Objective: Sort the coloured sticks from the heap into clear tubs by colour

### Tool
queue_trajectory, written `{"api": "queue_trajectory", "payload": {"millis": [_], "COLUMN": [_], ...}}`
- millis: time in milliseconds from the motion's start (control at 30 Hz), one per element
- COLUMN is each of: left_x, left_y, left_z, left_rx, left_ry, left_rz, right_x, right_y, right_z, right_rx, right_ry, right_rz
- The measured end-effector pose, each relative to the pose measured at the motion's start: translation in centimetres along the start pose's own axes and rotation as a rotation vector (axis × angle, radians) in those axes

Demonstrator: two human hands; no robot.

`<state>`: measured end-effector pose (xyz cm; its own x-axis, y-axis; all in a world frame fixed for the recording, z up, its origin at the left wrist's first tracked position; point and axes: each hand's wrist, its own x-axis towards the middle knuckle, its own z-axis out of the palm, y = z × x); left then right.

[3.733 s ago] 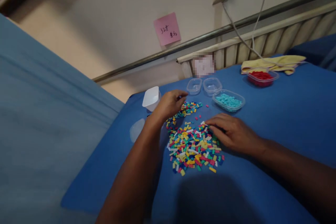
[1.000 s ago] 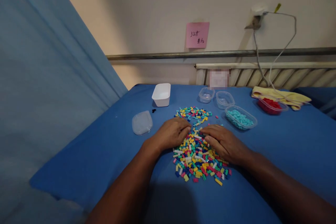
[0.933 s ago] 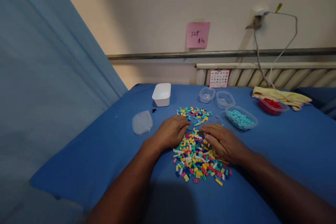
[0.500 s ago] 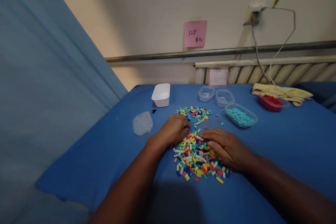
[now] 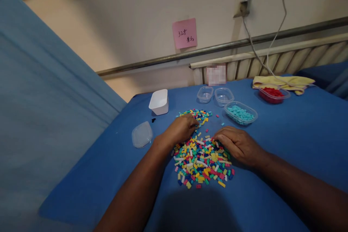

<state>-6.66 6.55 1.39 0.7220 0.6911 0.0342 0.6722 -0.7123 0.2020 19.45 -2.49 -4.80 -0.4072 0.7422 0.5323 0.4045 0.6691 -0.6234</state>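
A large pile of small mixed-colour toy building bricks (image 5: pixel 202 163) lies on a blue-covered table (image 5: pixel 108 185). Behind it spreads a smaller pile of bricks (image 5: pixel 201 114). My left hand (image 5: pixel 185 128) is over the gap between the two piles, its fingers curled in at the small pile's near edge; what they pinch is hidden. At the big pile's right back edge rests my right hand (image 5: pixel 240 145), thumb and fingertips together among the bricks. Whether a brick sits between them I cannot make out. A few loose bricks lie between the piles and the tubs.
Light-blue bricks fill a clear tub (image 5: pixel 240 113); red bricks fill another tub (image 5: pixel 273 94) before a yellow cloth (image 5: pixel 285 82). Two clear tubs (image 5: pixel 205 95) stand at the back. Left are a white box (image 5: pixel 159 102), a clear lid (image 5: pixel 142 135) and small black pieces (image 5: pixel 153 120).
The view has tilted. My left hand has moved from the big pile's left edge forward to the small pile. My right hand has drawn its thumb and fingers closer together at the big pile's edge.
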Motion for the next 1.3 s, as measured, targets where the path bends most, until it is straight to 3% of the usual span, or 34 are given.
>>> {"api": "queue_trajectory", "payload": {"millis": [333,533,633,867,1067,1200,1300], "left_x": [0.2,1.5,2.6,3.6,3.3,3.4,3.8], "left_y": [0.8,-0.5,-0.9,-0.7,0.9,2.7,3.5], "left_z": [-0.4,-1.6,-1.6,-0.7,-1.5,-1.5,-1.3], "left_rx": [0.052,0.051,0.029,0.094,0.108,0.093,0.152], "left_ry": [-0.123,0.026,-0.009,-0.103,-0.121,-0.192,-0.279], "left_rz": [-0.152,-0.244,-0.277,-0.24,-0.138,-0.011,-0.074], "right_x": [0.3,0.5,0.6,0.4,0.4,0.4,0.3], "right_y": [-0.6,-0.6,-0.6,-0.4,-0.3,-1.2,-2.1], "right_z": [0.1,0.1,0.1,0.2,0.1,0.0,0.1], "right_rx": [0.031,0.001,-0.01,-0.007,-0.036,-0.107,-0.144], "right_ry": [-0.003,-0.017,-0.014,-0.019,0.003,-0.007,-0.035], "right_rz": [0.019,0.003,0.004,-0.013,-0.025,-0.157,-0.24]}}
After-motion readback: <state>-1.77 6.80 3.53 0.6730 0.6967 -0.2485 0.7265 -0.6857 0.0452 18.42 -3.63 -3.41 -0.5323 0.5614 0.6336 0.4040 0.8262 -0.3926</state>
